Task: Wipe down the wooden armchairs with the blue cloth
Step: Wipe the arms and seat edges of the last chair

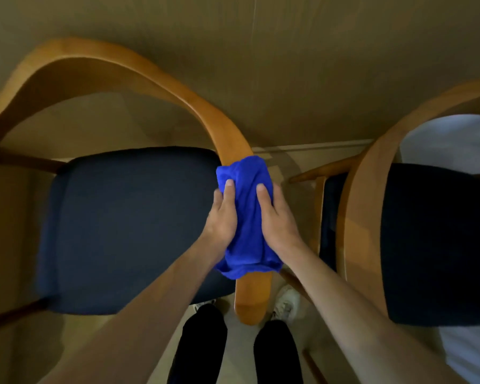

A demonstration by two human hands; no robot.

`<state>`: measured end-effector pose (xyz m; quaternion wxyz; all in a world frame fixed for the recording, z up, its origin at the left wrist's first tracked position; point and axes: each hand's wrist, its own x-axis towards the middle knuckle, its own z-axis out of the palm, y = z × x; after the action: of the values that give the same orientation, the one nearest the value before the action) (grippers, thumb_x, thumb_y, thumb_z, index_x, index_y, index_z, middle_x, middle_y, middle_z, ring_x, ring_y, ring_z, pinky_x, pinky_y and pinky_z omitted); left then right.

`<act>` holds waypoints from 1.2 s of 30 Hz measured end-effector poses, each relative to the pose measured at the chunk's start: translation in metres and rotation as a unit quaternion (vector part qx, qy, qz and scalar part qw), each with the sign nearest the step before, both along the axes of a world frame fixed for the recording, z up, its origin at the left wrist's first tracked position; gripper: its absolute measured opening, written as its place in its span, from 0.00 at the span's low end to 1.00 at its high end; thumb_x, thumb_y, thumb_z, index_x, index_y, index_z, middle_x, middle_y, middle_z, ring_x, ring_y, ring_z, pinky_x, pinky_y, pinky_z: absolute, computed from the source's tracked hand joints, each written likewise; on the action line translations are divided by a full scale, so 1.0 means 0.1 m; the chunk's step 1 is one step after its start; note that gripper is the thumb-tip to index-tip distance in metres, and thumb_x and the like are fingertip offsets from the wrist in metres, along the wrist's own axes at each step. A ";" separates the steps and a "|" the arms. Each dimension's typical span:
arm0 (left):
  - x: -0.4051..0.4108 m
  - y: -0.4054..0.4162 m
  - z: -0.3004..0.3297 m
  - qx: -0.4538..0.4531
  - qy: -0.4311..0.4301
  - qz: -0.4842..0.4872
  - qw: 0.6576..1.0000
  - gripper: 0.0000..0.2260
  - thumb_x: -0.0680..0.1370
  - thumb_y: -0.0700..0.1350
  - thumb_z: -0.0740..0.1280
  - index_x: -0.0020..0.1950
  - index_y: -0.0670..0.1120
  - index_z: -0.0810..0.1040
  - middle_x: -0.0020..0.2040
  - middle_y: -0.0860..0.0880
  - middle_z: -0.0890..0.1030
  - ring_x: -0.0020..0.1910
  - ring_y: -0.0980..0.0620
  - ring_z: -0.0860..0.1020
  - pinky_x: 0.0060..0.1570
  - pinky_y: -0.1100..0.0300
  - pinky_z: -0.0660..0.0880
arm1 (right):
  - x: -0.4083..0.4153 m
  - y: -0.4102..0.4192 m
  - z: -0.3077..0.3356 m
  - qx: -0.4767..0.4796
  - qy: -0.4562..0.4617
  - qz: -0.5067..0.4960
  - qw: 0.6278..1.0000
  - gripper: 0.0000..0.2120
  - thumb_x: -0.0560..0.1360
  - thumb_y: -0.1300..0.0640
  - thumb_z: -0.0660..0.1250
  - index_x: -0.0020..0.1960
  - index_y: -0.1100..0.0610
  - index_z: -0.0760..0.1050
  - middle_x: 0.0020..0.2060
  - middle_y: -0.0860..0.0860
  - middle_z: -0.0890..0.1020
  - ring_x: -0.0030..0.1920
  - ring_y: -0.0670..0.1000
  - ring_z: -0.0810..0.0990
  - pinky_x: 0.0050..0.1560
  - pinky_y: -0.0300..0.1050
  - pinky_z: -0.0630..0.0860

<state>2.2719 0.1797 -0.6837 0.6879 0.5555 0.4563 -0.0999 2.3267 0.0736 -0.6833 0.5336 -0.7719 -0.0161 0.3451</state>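
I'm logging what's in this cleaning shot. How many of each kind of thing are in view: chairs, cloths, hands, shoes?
Wooden armchairs: 2, left armchair and right armchair
Blue cloth: 1, wrapped over the left armchair's armrest
Hands: 2, left hand and right hand, both gripping the cloth
White shoes: 2, one mostly hidden
Total: 7

Both hands, left and right, around blue cloth on armrest.

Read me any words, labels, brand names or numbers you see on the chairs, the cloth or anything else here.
None: no readable text on the blue cloth, the wooden armchair, the second armchair or the white shoe.
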 end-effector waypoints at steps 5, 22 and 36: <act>-0.41 -0.30 0.10 0.029 -0.035 0.010 0.999 0.15 0.72 0.73 0.53 0.52 0.71 0.71 0.50 0.67 0.79 0.50 0.66 0.78 0.52 0.60 0.73 | -0.46 -0.22 0.01 0.007 -0.006 -0.035 0.999 0.22 0.80 0.37 0.56 0.71 0.43 0.64 0.58 0.39 0.78 0.55 0.38 0.79 0.53 0.40 0.78; -0.90 0.04 -0.08 0.145 -0.029 0.049 0.988 0.21 0.82 0.42 0.56 0.75 0.54 0.64 0.73 0.54 0.68 0.70 0.61 0.66 0.72 0.58 0.61 | -1.42 -0.22 0.22 -0.241 -0.224 0.052 0.943 0.47 0.72 0.33 0.66 0.80 0.43 0.41 0.79 0.51 0.40 0.78 0.56 0.52 0.70 0.51 0.65; -0.98 0.31 -0.15 0.267 -0.021 -0.128 0.955 0.21 0.82 0.50 0.57 0.76 0.56 0.61 0.70 0.52 0.72 0.68 0.55 0.70 0.68 0.54 0.67 | 0.04 0.48 0.06 -0.318 -0.341 0.177 0.867 0.52 0.67 0.34 0.69 0.79 0.47 0.41 0.76 0.60 0.57 0.66 0.61 0.72 0.47 0.50 0.78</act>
<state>2.1737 0.2106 -0.6989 0.5055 0.7743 0.3772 -0.0503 2.3307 0.1217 -0.6770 0.1507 -0.9535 -0.2229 0.1357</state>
